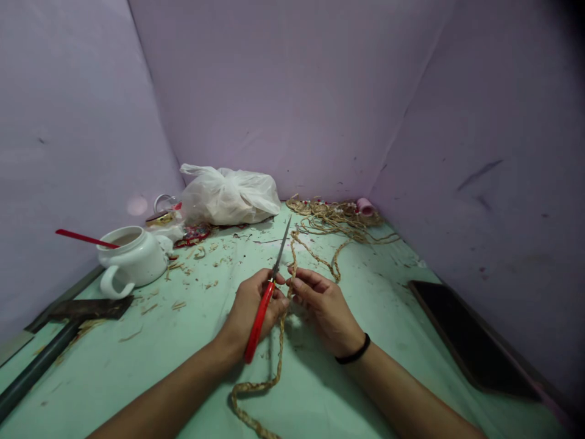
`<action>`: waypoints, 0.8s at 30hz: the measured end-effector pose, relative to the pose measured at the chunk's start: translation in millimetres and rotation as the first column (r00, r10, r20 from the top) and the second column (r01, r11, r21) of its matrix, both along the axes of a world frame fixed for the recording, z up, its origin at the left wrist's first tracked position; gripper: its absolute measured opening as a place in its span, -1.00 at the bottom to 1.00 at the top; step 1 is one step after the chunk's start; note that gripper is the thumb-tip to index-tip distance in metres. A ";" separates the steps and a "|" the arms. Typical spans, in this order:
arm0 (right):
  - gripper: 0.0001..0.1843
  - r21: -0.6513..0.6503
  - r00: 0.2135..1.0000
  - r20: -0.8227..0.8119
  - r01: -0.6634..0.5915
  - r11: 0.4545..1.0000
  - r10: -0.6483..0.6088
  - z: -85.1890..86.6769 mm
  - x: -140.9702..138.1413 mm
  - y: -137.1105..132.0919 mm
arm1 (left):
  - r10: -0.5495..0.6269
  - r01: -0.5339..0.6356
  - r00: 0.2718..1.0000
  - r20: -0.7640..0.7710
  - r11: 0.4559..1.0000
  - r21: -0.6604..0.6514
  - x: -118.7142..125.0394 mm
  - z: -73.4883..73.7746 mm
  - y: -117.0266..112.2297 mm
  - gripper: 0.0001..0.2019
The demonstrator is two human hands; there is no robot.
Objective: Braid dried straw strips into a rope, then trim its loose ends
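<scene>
A pair of red-handled scissors [260, 323] rests in my left hand [241, 308], its blades shut and pointing away from me. The same hand's thumb is beside a braided straw cord [280, 356]; whether it pinches the cord too is hard to see. My right hand [329, 308], with a black band at the wrist, is closed on the cord between thumb and fingertips. From there the braid runs down toward me in a bend. Its far part loops on the table just past my fingers.
Left on the green table [192, 366] stand a white pot [141, 259] with a red stick and a dark-headed hammer-like tool [91, 309]. Behind are a white plastic bag [233, 198], a cord heap [338, 219] and a pink spool [364, 207]. A phone-like black slab [466, 338] lies right.
</scene>
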State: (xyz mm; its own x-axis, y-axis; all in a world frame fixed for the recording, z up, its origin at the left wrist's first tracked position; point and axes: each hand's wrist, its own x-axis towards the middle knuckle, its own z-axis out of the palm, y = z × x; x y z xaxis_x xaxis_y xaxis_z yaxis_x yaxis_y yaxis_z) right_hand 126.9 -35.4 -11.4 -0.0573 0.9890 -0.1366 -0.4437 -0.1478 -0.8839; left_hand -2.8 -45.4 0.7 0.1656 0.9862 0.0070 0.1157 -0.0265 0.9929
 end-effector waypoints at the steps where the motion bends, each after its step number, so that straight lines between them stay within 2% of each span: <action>1: -0.65 -0.009 1.000 0.006 0.004 1.000 -0.004 0.8 0.8 0.0 | -0.006 0.007 1.000 -0.024 1.000 0.017 -0.2 -1.2 -0.4 -0.74; 3: -0.64 -0.022 1.000 0.010 0.004 1.000 -0.004 3.0 2.4 0.3 | -0.006 0.013 0.995 -0.101 0.998 0.066 -2.9 -2.1 -0.6 -0.78; 5: -0.64 -0.023 1.000 -0.001 0.012 1.000 -0.012 5.7 4.2 1.2 | 0.013 0.025 0.968 -0.250 0.989 0.149 -9.0 -0.1 0.7 -0.81; 8: -0.65 -0.010 1.000 -0.024 0.011 1.000 -0.011 9.4 6.7 2.8 | 0.087 0.099 0.836 -0.542 0.947 0.306 -21.2 6.1 6.0 -0.81; 11: -0.68 0.012 0.999 -0.037 -0.011 1.000 0.011 11.6 8.0 3.1 | 0.155 0.221 0.683 -0.713 0.888 0.405 -30.0 10.7 13.4 -0.71; 14: -0.77 0.067 0.999 -0.009 -0.052 0.996 0.053 12.0 7.3 2.0 | 0.191 0.319 0.549 -0.814 0.852 0.415 -31.6 9.9 18.7 -0.70; 17: -0.79 0.110 0.997 0.013 -0.075 0.991 0.074 11.5 5.7 0.9 | 0.225 0.365 0.436 -0.871 0.841 0.400 -29.5 6.2 20.0 -0.72; 20: -0.80 0.126 0.997 0.030 -0.076 0.989 0.073 11.8 4.7 0.4 | 0.252 0.382 0.377 -0.891 0.834 0.398 -28.1 4.2 19.6 -0.71; 24: -0.84 0.134 0.993 0.091 -0.085 0.987 0.073 13.1 4.6 0.5 | 0.249 0.395 0.340 -0.907 0.837 0.379 -28.4 4.9 20.3 -0.70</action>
State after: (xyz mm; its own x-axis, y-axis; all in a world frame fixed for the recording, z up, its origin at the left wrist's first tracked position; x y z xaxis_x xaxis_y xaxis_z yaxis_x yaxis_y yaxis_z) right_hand 131.5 -34.8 1.6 -0.1299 0.9915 -0.0072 -0.3573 -0.0536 -0.9324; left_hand -31.2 -25.1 5.5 0.4521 0.8633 0.2245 0.8761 -0.4770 0.0699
